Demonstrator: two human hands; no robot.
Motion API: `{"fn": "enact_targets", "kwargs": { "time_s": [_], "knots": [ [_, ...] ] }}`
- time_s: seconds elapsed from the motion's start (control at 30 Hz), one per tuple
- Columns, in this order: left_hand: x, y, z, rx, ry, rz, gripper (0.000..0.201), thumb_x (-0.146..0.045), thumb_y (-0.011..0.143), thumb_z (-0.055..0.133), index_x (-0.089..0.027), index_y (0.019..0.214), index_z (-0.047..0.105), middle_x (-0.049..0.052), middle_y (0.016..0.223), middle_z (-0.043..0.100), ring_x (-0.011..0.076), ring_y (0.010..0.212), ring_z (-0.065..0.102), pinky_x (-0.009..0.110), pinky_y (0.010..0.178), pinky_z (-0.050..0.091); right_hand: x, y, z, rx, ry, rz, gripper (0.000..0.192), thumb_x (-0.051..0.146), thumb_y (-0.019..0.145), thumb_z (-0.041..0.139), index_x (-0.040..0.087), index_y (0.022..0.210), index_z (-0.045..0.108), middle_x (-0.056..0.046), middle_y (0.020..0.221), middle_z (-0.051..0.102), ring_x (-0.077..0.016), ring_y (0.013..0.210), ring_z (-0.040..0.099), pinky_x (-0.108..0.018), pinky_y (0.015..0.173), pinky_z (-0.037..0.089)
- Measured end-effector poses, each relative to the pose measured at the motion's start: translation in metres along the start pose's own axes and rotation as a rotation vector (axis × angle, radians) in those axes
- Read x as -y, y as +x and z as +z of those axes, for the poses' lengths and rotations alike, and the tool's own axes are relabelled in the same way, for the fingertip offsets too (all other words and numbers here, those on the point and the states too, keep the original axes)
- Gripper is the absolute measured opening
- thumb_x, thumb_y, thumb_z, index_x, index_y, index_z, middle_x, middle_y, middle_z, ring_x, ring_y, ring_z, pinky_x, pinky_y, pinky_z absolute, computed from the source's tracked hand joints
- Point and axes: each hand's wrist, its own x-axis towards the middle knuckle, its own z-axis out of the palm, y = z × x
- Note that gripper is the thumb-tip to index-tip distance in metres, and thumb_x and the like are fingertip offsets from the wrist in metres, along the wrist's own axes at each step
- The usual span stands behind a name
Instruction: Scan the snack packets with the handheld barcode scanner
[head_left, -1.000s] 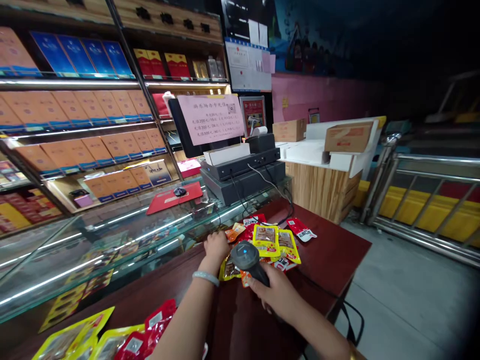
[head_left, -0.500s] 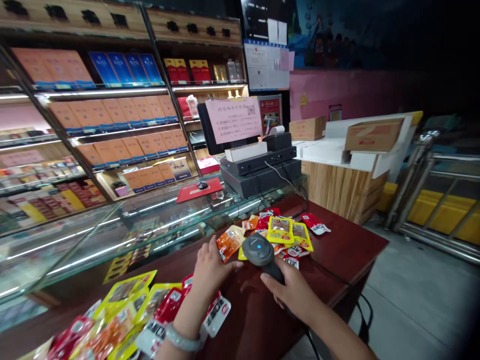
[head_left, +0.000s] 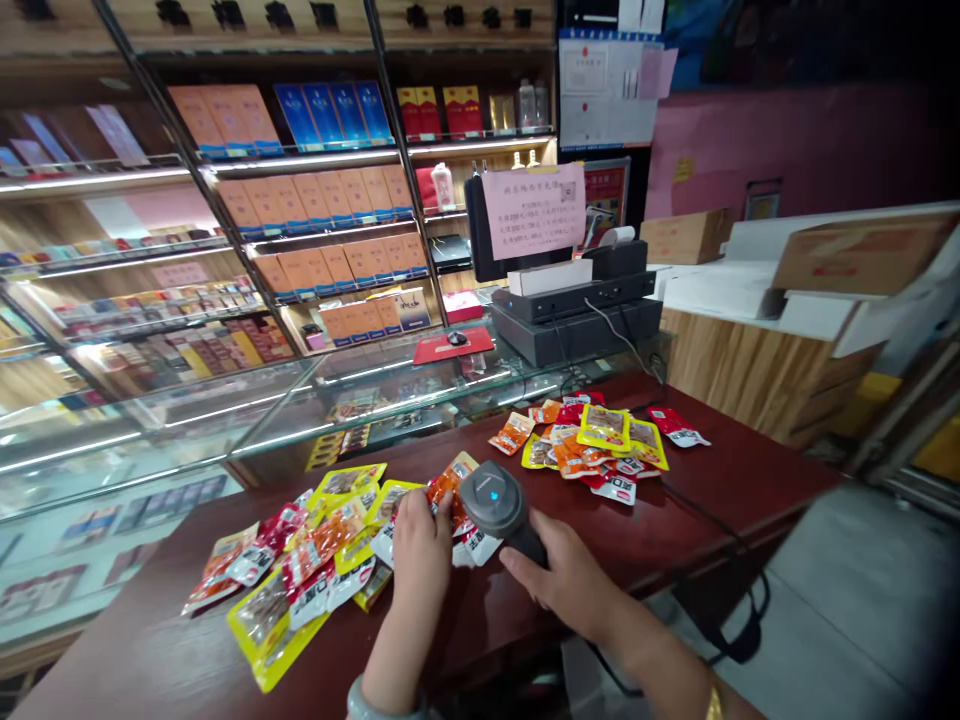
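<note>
The right hand (head_left: 559,575) is closed around the handle of a dark grey plastic barcode scanner with a rounded head and a small blue light (head_left: 493,498), held above the dark red-brown tabletop (head_left: 750,470), just right of the left hand (head_left: 421,545). The left thumb and fingers are drawn narrow at the edge of a small shiny orange plastic packet with a cream end (head_left: 452,480); whether they pinch it firmly cannot be told, as the hand and the scanner's head cover part of it. For good handling, the packet would best be gripped by one edge, its film drawn smooth, its printed code bared and turned to the scanner's window, with the right wrist steady and the head slightly apart from the film. The scanner's long axis slants from the right palm forward and leftward, head foremost; its window is out of sight. The packet's cream end points forward and rightward, and its long axis seems to slant that way too, though the lower end is hidden.
</note>
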Motion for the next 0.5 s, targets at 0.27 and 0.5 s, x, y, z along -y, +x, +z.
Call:
{"fn": "enact_targets", "kwargs": {
  "time_s": [0.27,0.5],
  "knots": [
    [0.028,0.012,-0.015,0.063,0.165,-0.069,0.038,-0.045,0.101,0.035,-0.016,0.111,0.059,0.02,0.115,0.069,0.0334,0.116,0.064,0.043,0.104,0.048,-0.005,0.001,-0.001,0.028,0.004,0.041,0.025,0.04,0.094,0.064,0.019,0.106,0.069,-0.004,0.079,0.071,-0.0206,0.074,0.067,-0.028,0.066,0.051],
    [0.05,0.078,-0.033,0.09,0.557,-0.155,0.058,-0.06,0.098,0.043,-0.015,0.13,0.063,0.022,0.136,0.064,0.0411,0.133,0.055,0.053,0.111,0.041,-0.02,0.003,-0.022,-0.013,-0.043,0.128,0.019,0.036,0.091,0.067,0.018,0.097,0.068,-0.003,0.078,0.071,-0.0196,0.073,0.066,-0.027,0.065,0.048]
  ]
}}
